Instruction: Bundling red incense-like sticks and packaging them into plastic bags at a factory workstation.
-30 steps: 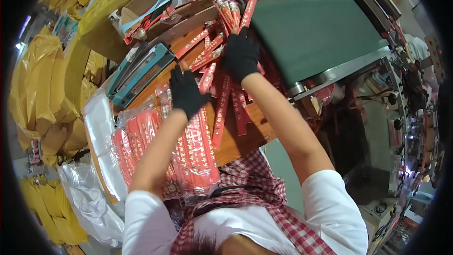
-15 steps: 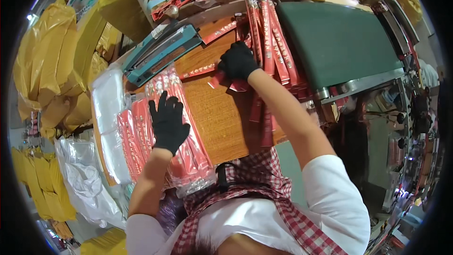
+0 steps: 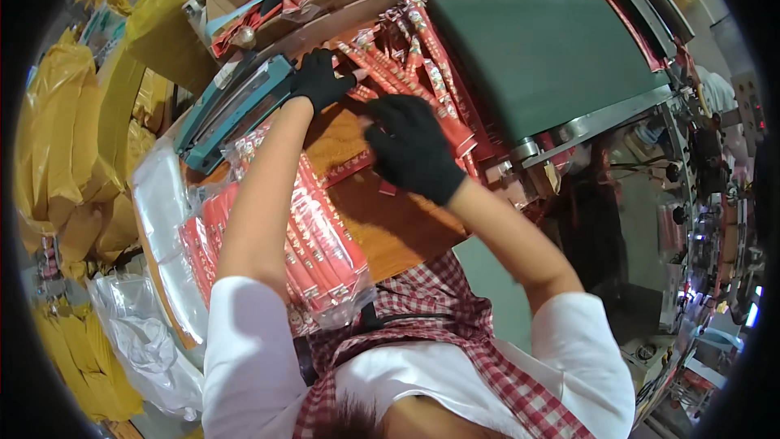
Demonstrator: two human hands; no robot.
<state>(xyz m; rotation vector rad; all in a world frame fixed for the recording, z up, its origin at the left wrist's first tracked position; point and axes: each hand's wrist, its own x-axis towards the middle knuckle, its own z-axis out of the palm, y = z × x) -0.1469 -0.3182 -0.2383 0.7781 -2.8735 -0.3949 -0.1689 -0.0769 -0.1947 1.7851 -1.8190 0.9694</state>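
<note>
My left hand [image 3: 319, 81], in a black glove with bare fingertips, reaches to the back of the wooden table [image 3: 382, 232], fingers apart, beside a loose pile of slim red printed packets [image 3: 398, 73]. Nearer to me, my right hand [image 3: 410, 146], also black-gloved, hovers over the front of that pile. Its fingers are partly smeared and turned away, so any grip is hidden. One red packet [image 3: 349, 169] lies on the wood by the right hand. Under my left forearm sit bundles of red packets [image 3: 325, 248] in clear plastic.
A teal tool like a long stapler or sealer [image 3: 236, 110] lies left of my left hand. Clear plastic bags [image 3: 166, 228] line the table's left edge. A green conveyor belt [image 3: 552, 57] stands at the right. Behind is an open cardboard box [image 3: 284, 0]; yellow sacks [image 3: 69, 130] are stacked left.
My left hand has gone from the bagged bundles up to the loose pile. My right hand has drawn back toward me. The loose packets now lie more scattered and slanted.
</note>
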